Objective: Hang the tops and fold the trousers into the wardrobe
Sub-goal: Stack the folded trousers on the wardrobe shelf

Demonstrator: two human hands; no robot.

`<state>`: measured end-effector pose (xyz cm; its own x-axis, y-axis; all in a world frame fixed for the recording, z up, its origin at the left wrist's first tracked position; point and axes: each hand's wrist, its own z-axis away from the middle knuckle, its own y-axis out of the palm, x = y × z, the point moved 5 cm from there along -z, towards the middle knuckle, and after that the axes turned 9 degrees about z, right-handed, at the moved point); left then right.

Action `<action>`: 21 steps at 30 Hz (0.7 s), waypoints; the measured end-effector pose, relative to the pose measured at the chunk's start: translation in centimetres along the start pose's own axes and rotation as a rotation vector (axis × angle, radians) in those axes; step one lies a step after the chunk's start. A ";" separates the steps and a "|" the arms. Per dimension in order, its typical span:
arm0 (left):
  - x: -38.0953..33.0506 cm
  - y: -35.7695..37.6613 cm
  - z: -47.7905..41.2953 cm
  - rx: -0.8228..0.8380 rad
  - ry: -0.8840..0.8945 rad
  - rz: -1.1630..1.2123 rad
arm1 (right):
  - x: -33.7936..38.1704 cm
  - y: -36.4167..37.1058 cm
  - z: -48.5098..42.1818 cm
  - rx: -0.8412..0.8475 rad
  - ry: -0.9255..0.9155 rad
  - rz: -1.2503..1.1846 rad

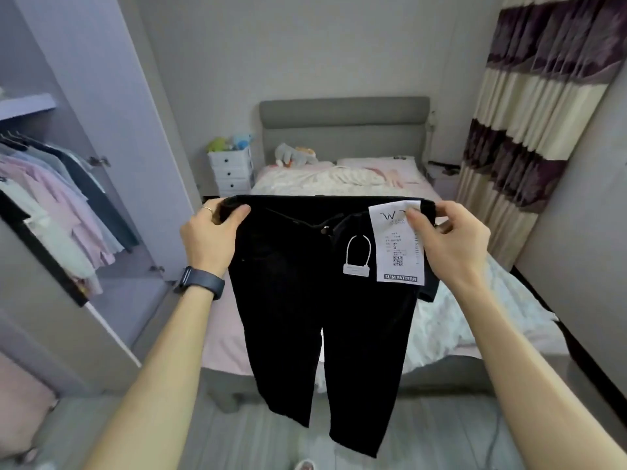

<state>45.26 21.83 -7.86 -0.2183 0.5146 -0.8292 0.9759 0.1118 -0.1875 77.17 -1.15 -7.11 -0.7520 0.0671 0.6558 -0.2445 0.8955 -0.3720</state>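
Observation:
Black trousers (305, 300) hang full length in front of me, held up by the waistband over the foot of the bed. My left hand (210, 239) grips the waistband's left end. My right hand (448, 242) pinches the right end, thumb on a white paper label (397, 252) marked "SLIM PATTERN". A small white plastic tag (357, 262) dangles beside the label. Both legs hang straight down to just above the floor. The open wardrobe (84, 96) stands to the left, with several tops (57, 205) on hangers on its rail.
The bed (224, 340) with a pink sheet and rumpled white bedding lies straight ahead, grey headboard at the far wall. A white drawer unit (232, 171) with soft toys stands left of it. Striped curtains (529, 130) hang on the right. The wardrobe door (112, 130) stands open.

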 end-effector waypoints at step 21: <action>3.1 12.0 -23.9 0.005 0.240 -0.014 | -2.4 16.1 -23.5 -0.036 -0.007 0.029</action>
<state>56.36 45.06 -0.06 -0.2235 0.7006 -0.6776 0.9727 0.1158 -0.2011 89.40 23.49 0.75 -0.7629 0.0899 0.6403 -0.2004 0.9086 -0.3664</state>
